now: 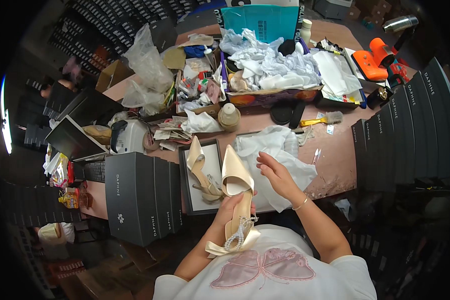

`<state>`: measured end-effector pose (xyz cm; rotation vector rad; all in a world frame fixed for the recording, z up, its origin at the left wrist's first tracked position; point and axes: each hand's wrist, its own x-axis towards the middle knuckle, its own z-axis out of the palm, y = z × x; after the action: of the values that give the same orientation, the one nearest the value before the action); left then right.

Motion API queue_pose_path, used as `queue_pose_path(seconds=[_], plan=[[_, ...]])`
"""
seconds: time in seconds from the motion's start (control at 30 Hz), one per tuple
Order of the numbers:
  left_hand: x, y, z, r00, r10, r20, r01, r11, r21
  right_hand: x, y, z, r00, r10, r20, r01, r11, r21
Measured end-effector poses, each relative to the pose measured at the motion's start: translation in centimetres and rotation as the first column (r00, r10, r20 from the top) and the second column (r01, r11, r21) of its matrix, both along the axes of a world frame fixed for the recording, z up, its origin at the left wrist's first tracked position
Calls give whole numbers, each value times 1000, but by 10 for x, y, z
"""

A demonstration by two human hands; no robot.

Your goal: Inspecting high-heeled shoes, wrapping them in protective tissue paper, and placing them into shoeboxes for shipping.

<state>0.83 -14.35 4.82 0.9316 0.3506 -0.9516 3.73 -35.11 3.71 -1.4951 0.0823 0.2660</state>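
My left hand (228, 208) is wrapped round the middle of a cream satin pointed shoe (238, 172), its toe pointing away from me. A beaded, pearl-like strap and a bow hang at the heel end near my chest. The matching shoe (203, 172) lies in an open shoebox (218, 146) just left of it. My right hand (277, 173) is raised to the right of the held shoe, apart from it, with its fingers stretched out and nothing in them. Below that hand, white tissue paper (280, 190) is spread over the table.
Stacks of dark shoeboxes stand at left (135, 192) and right (410, 125). Farther back are a box of crumpled paper (275, 62), a bottle (229, 117), a yellow-handled brush (321, 119), an orange tool (372, 62) and a white label printer (130, 136).
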Motion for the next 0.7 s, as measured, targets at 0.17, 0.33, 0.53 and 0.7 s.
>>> queue_pose_path(seconds=[0.17,0.33,0.53,0.7], plan=[[-9,-22,28,990,-130,-51,132,990,45,9,20,19,979,102,-175,31,776,630],[-10,-30,39,954,-263,-141,281,951,128,-13,23,38,977,68,-203,71,793,605],[-12,-50,52,877,-378,296,304,914,267,-35,13,59,994,-93,-60,110,911,399],[-10,-54,56,790,-500,356,389,856,339,-38,3,71,997,-74,29,62,955,289]])
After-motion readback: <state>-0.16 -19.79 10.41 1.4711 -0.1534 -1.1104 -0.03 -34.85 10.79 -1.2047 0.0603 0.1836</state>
